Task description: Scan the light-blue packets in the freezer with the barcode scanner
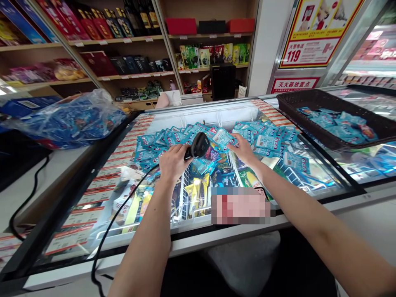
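The left forearm stretches forward, its left hand (pixel 173 161) wrapped around a black scanner (pixel 200 145). Just right, over the freezer (pixel 192 246), a blue packet (pixel 222 139) is pinched by the right hand (pixel 243 149), its forearm slanting in from the lower right.

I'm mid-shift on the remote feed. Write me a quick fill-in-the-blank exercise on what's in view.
1. The left hand grips a scanner coloured ____.
2. The right hand holds a packet coloured mostly ____.
3. The dark basket of similar packets sits toward the picture's ____ side.
4. The big number printed on the wall poster is ____.

Missing words: black; blue; right; 119
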